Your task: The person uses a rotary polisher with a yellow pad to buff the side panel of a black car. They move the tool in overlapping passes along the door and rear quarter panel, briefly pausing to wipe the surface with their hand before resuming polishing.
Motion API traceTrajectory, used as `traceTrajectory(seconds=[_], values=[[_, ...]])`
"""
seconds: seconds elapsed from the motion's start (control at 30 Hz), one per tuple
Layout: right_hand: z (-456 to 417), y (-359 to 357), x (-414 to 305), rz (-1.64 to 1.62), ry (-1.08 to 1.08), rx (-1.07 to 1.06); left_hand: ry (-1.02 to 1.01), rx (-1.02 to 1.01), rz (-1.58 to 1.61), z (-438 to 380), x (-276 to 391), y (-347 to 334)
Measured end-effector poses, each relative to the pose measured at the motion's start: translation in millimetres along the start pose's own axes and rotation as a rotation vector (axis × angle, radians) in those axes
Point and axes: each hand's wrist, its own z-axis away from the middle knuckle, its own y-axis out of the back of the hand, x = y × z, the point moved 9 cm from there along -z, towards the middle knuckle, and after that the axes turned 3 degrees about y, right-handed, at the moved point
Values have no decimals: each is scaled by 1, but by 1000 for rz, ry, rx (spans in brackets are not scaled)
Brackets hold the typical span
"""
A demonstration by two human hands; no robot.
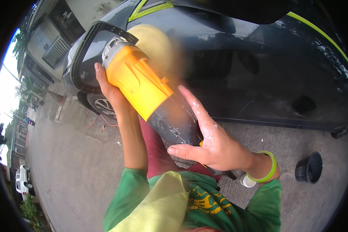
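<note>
A yellow and black power polisher [142,84] with a black loop handle [75,58] lies between my hands, in front of a dark car's door [266,72]. Its round yellow pad [152,45] is at or close to the car's surface; contact cannot be told. My left hand [111,87] grips the polisher's front end, thumb up along its side. My right hand [208,136] is at the black rear grip, index finger stretched along it and thumb out to the side; white residue spots its fingers. A roll of lime-green tape [271,171] circles my right wrist. A blur hides part of the tool's middle.
Lime-green masking tape [153,10] edges the car's window. On the concrete stand a black bucket [308,168] and, by my right forearm, a small white tub [248,180]. A reddish hose [90,123] lies near the car's wheel [103,105]. A pale yellow cloth [159,206] covers part of my green shirt.
</note>
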Motion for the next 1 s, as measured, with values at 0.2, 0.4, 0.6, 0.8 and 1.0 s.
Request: traceTrajectory(seconds=[0.2, 0.4, 0.6, 0.8, 1.0], values=[[-7, -2, 0, 0, -60, -37, 66, -25, -17, 5, 1, 9], [3, -4, -1, -22, -155, -86, -11, 4, 45, 14, 0, 17], [-22, -3, -4, -62, -96, -46, 12, -45, -10, -17, 9, 5], [15, -1, -9, 28, -73, -44, -13, -14, 20, 26, -1, 5], [-24, 0, -9, -174, -108, 16, -23, -75, -27, -26, 12, -10]])
